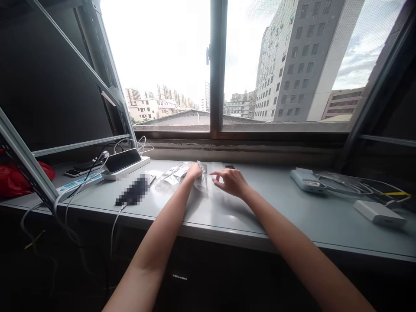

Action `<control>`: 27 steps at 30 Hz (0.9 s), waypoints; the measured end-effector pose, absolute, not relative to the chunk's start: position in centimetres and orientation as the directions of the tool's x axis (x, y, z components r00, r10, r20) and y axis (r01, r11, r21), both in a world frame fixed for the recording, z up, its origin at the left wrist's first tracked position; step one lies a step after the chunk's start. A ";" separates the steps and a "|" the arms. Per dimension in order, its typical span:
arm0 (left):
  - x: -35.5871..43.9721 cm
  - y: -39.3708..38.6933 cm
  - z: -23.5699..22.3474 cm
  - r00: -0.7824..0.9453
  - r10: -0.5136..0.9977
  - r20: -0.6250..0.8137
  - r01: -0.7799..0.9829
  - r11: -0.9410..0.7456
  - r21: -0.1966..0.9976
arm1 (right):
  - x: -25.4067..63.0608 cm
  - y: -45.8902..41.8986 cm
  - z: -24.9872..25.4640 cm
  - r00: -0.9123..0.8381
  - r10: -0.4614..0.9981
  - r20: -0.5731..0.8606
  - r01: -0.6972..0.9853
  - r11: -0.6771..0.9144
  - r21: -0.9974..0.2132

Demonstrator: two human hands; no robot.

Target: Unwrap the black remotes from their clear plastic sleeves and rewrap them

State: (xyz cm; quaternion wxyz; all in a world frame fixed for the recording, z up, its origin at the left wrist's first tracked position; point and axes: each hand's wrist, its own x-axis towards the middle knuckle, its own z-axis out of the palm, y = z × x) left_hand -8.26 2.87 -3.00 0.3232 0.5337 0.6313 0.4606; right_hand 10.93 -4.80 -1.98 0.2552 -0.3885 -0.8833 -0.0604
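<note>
My left hand (194,170) is closed on a crinkled clear plastic bag (202,182) near the middle of the grey shelf top. Its fingertips are partly hidden behind the hand. More clear plastic bags (170,175) lie in a loose pile just left of it. To the right, my right hand (230,180) hovers close to the bag with thumb and forefinger apart and nothing visible between them. Behind that hand a piece of clear plastic (217,165) and a small dark object (229,167) lie on the surface; the dark object is mostly covered.
At left are a phone on a white stand (123,160), a power strip (81,182) with cables, a blurred-out device (134,190) and a red bag (19,177). At right sit a pale blue power bank (307,180), coiled cables (347,186) and a white box-shaped adapter (378,212). Metal posts flank the shelf.
</note>
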 end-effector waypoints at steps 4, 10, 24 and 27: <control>-7.5 1.3 -2.3 -0.297 0.936 0.187 0.765 0.116 0.634 | 12.0 -3.2 -2.6 -0.592 0.701 0.398 0.738 0.670 -0.082; -6.4 0.4 -1.9 -0.159 0.944 0.289 0.973 0.100 0.209 | 12.7 -2.2 -2.8 -0.571 0.748 0.339 0.755 0.640 -0.141; -6.5 0.8 -2.9 -0.015 0.992 0.122 1.000 0.013 0.017 | 12.9 -2.4 -2.9 -0.626 0.737 0.254 0.696 0.675 -0.245; -6.1 0.7 -2.9 -0.001 0.992 0.126 1.000 0.002 -0.008 | 12.9 -2.3 -2.9 -0.641 0.724 0.254 0.671 0.690 -0.271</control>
